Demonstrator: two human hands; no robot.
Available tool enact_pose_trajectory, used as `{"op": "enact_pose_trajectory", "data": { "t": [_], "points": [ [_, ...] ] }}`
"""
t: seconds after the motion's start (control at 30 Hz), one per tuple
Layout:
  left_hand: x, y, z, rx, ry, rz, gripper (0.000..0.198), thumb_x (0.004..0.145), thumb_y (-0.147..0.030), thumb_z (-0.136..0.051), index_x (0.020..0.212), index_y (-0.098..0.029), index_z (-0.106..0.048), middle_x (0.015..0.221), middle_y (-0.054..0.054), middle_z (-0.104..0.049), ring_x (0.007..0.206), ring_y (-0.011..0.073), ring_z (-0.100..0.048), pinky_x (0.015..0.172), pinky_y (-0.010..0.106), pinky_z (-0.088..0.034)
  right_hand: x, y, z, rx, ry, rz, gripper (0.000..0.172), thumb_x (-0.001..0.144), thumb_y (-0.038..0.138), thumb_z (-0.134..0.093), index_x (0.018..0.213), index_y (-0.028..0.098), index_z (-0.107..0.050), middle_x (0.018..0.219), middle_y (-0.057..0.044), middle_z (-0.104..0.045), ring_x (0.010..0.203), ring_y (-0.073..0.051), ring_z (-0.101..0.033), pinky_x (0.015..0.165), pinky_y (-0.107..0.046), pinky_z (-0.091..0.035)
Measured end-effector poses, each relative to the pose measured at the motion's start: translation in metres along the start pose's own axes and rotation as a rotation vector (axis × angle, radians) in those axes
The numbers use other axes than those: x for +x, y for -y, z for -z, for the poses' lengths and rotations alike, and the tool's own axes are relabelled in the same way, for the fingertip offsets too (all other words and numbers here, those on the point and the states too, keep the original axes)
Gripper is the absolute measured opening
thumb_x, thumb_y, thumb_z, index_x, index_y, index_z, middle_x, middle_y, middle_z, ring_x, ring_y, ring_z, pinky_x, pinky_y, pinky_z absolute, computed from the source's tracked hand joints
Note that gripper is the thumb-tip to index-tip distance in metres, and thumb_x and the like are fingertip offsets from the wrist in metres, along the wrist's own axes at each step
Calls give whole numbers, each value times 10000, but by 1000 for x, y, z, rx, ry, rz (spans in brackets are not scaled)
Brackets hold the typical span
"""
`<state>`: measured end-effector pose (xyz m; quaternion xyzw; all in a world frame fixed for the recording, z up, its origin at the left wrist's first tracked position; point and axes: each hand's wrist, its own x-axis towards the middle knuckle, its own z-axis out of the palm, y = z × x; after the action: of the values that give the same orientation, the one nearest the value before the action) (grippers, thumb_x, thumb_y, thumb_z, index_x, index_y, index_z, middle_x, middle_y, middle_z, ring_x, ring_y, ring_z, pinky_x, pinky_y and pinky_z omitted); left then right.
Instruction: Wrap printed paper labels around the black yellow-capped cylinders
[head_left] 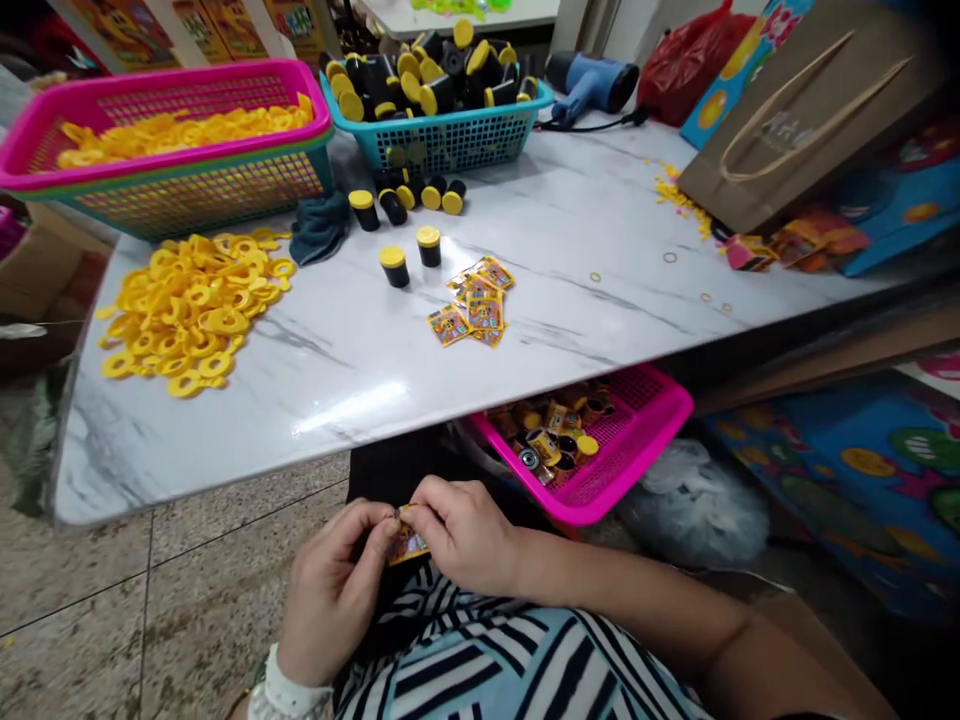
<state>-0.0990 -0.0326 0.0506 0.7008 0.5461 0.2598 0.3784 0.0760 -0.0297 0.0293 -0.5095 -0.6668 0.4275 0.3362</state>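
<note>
the left hand (334, 590) and the right hand (465, 535) are close together. both pinch a small bright packet (407, 540) tight between thumb and fingers, up at its top edge, and the packet hangs down between the hands, just over the striped shirt (480, 665). a white band (289, 688) sits on the left wrist. just past the right hand, a pink basket (660, 420) sits under the table, filled with black tubes (568, 445) and packets. farther ahead, on the white marble table (315, 400), lie a small pile of packets (474, 305) and two yellow-topped tubes (394, 266). far to the left of the hands is a big heap of yellow rings (191, 315).
</note>
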Motion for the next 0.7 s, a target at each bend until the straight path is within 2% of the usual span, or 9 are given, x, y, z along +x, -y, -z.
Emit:
{"op": "enact_pose_trajectory", "data": {
  "t": [0.1,0.2,0.3,0.37,0.47,0.6,0.7],
  "points": [
    [2,-1,-6,16,-61,74,230,931,-329,-518,794,-182,-628,682,-1,-612,607,126,-559,577,214,-448,4,-1,-6,-29,-41,-21,281,982,344,-410,771,192,-516,643,-2,-557,582,-136,-530,558,-255,-336],
    [5,0,-5,-1,-127,139,263,922,-365,-519,771,-176,-625,633,-3,-596,577,129,-540,551,216,-433,6,4,-6,112,-11,-97,268,991,399,-424,849,194,-522,670,12,-577,588,-120,-533,547,-228,-349],
    [6,1,-6,-22,-165,183,264,895,-387,-559,759,-173,-634,617,0,-591,559,129,-531,532,214,-423,6,5,-4,198,28,-131,286,974,360,-481,740,196,-501,616,35,-559,556,-94,-513,526,-201,-346],
    [6,0,-10,-99,-218,214,233,877,-394,-593,812,-175,-641,655,3,-606,572,127,-540,542,212,-438,5,3,-5,180,-28,-114,350,955,309,-505,631,195,-435,563,45,-511,531,-83,-477,516,-200,-330],
    [5,-3,-18,-271,-321,272,230,832,-404,-669,892,-186,-623,709,-1,-622,589,122,-551,547,206,-456,5,0,-7,121,-174,-66,357,936,291,-516,609,200,-406,558,47,-466,543,-86,-450,525,-213,-323],
    [3,-6,-24,-375,-299,373,277,757,-405,-756,835,-172,-629,632,-17,-604,511,94,-503,478,186,-422,6,0,-7,102,-237,15,338,950,303,-489,628,208,-445,596,27,-513,577,-102,-488,554,-224,-367],
    [3,-7,-23,-455,-309,428,302,721,-391,-789,866,-169,-644,661,-10,-631,520,94,-520,467,182,-428,6,-2,-7,100,-259,38,305,955,299,-490,663,209,-495,634,12,-563,614,-113,-536,591,-227,-402]
  ]
}}
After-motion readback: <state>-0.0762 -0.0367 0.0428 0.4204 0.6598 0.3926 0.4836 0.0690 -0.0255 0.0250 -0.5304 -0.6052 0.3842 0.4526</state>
